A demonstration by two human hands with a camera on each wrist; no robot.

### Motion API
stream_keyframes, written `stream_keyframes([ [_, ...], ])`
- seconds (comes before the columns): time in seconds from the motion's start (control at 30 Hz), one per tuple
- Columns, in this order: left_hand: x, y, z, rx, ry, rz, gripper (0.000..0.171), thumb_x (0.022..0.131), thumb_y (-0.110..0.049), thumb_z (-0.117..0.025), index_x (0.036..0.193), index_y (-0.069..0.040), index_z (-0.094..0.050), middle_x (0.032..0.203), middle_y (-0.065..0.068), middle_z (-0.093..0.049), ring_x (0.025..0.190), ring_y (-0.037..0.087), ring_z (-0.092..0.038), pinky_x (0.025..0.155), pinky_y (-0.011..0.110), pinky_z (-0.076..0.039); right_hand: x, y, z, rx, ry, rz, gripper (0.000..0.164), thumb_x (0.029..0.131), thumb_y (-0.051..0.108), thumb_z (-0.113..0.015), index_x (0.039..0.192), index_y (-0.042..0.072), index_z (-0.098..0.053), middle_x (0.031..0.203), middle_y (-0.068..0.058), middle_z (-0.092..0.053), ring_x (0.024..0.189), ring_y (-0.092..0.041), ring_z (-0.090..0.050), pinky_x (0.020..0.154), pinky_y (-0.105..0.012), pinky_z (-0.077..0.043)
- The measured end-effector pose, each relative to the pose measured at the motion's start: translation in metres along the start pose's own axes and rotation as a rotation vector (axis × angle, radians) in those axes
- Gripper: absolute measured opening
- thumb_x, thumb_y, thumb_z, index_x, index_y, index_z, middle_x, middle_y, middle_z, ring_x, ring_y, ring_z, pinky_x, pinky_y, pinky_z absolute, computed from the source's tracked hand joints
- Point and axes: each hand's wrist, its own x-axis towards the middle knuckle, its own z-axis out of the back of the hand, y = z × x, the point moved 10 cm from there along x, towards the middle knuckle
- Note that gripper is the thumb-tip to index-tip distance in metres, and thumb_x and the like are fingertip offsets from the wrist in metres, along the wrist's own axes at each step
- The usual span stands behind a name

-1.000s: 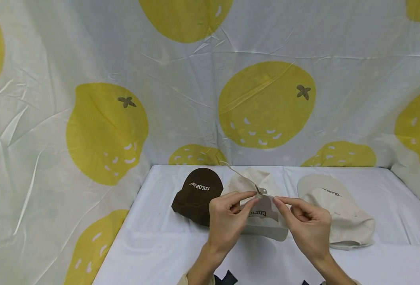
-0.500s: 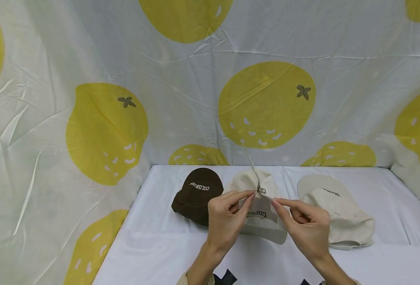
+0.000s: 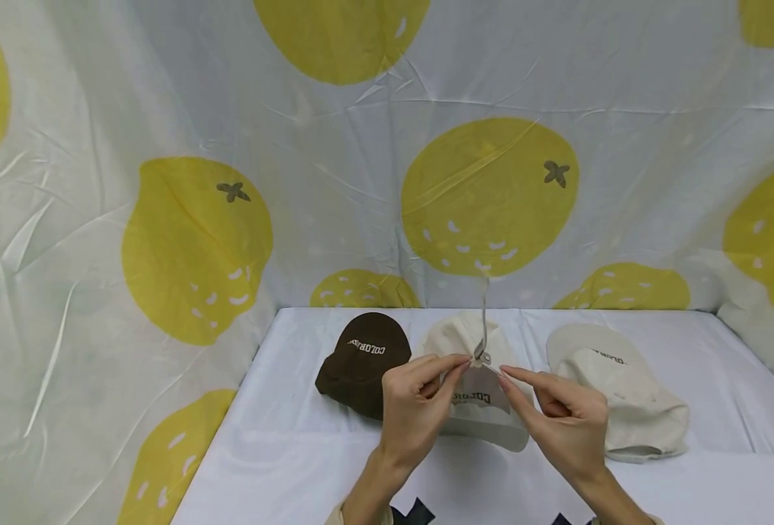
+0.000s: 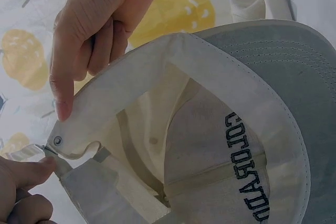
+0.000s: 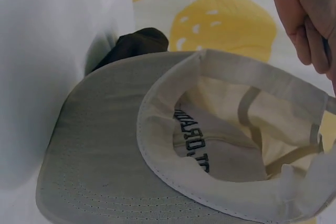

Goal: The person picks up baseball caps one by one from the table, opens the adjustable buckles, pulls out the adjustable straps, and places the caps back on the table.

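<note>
Both hands hold a cream baseball cap point(image 3: 488, 430) by its back strap, the brim toward me and the inside facing up. Dark lettering point(image 4: 244, 166) shows inside it in the left wrist view. My left hand point(image 3: 413, 408) pinches the strap close to a small metal buckle point(image 3: 485, 358). Just to the right, my right hand point(image 3: 560, 419) pinches the other side between thumb and forefinger. The loose strap end point(image 3: 484, 317) stands up from the buckle. A metal eyelet point(image 4: 58, 140) sits at the cap's back edge, under a fingertip of the right hand.
A dark brown cap point(image 3: 363, 364) lies left of the hands on the white-covered table point(image 3: 262, 452). Another cream cap point(image 3: 643, 408) lies to the right. Behind hangs a white cloth point(image 3: 334, 189) printed with yellow lemons.
The loose strap end has swung from pointing up-left to nearly upright. The buckle has turned slightly and the brim has dipped a little. Both hands keep their pinch, hardly shifted.
</note>
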Motion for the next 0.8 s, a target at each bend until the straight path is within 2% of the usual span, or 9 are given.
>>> stream_keyframes([
  [0.27,-0.001,-0.004,-0.005,-0.012,0.029,-0.014,0.012,0.084,0.009,-0.08,0.092,0.0,-0.081,0.055,-0.001,-0.053,0.053,-0.003,-0.029,0.046,0.009,-0.025,0.005,0.01,-0.001,0.086,0.003,0.051,0.012,0.08,-0.008,-0.083,0.09,-0.012,-0.079,0.051,0.006,-0.021,0.05,-0.001,-0.013,0.045,-0.008,-0.013],
  [0.57,-0.001,-0.009,-0.006,-0.016,0.049,-0.055,0.014,0.082,0.009,-0.081,0.092,-0.001,-0.081,0.053,-0.002,-0.048,0.051,-0.002,-0.03,0.045,0.009,-0.026,0.005,0.013,-0.002,0.126,0.003,0.065,0.013,0.081,-0.008,-0.083,0.091,-0.014,-0.078,0.05,0.006,-0.021,0.05,-0.001,-0.013,0.044,-0.009,-0.012],
  [0.8,-0.001,-0.012,-0.008,-0.006,0.07,-0.08,0.017,0.08,0.011,-0.081,0.092,-0.001,-0.081,0.054,-0.002,-0.052,0.05,-0.001,-0.033,0.046,0.008,-0.028,0.005,0.016,-0.001,0.146,-0.01,0.083,0.012,0.081,-0.007,-0.083,0.09,-0.014,-0.078,0.049,0.007,-0.022,0.05,-0.001,-0.013,0.045,-0.009,-0.011],
])
